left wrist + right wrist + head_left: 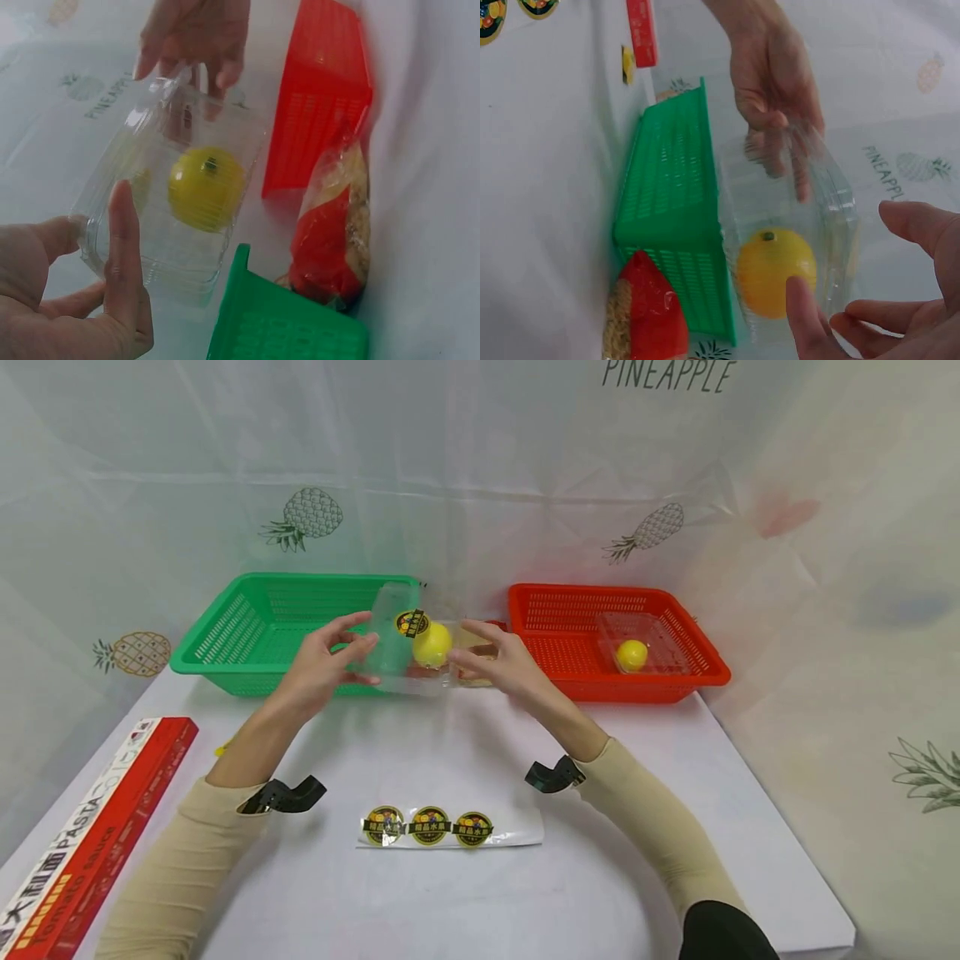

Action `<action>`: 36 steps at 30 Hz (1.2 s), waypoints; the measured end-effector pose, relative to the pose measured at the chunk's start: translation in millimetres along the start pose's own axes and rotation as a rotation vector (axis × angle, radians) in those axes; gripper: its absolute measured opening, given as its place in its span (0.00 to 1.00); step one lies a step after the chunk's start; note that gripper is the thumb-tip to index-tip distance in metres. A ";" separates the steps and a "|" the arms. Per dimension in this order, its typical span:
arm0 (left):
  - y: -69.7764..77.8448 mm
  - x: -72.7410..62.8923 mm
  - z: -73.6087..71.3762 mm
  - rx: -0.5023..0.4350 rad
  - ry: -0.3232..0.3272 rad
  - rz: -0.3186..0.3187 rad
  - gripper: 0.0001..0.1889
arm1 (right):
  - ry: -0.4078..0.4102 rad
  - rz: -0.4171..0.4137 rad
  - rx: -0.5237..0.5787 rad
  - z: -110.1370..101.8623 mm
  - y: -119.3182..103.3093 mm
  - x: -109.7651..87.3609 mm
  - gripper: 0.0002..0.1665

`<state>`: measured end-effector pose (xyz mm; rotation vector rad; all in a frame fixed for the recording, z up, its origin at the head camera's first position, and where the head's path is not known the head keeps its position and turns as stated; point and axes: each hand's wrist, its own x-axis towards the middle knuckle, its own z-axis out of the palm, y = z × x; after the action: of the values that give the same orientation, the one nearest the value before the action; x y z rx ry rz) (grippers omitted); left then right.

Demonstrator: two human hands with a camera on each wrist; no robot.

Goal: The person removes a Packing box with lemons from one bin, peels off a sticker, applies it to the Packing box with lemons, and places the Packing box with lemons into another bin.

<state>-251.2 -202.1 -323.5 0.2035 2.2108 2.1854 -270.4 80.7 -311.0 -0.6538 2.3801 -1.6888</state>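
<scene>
Raised in front of the baskets, a clear plastic box point(386, 647) with a yellow fruit point(432, 645) inside is tilted between both hands. My left hand point(318, 664) grips its left end, thumb and fingers on either side in the left wrist view. At the other end, my right hand point(510, 668) holds the box between thumb and fingers. A round black-and-yellow sticker point(412, 623) shows on the box in the head view. The fruit has a small green stem mark point(211, 163).
A green basket point(217, 647) stands back left. The red basket point(551, 647), back right, has another clear box point(667, 652) with a yellow fruit. A red-and-clear packet point(322, 240) lies between them. A sticker strip point(517, 835) lies in front; a red pasta carton point(97, 835) lies left.
</scene>
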 end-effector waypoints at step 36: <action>4.4 48.0 -95.3 0.460 -0.027 -0.209 0.39 | -0.138 -0.085 -0.281 62.6 -1.0 121.9 0.49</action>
<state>-308.9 -291.4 -314.2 0.0071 2.5522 1.5424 -356.2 -26.0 -317.0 -0.8943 2.5436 -1.2986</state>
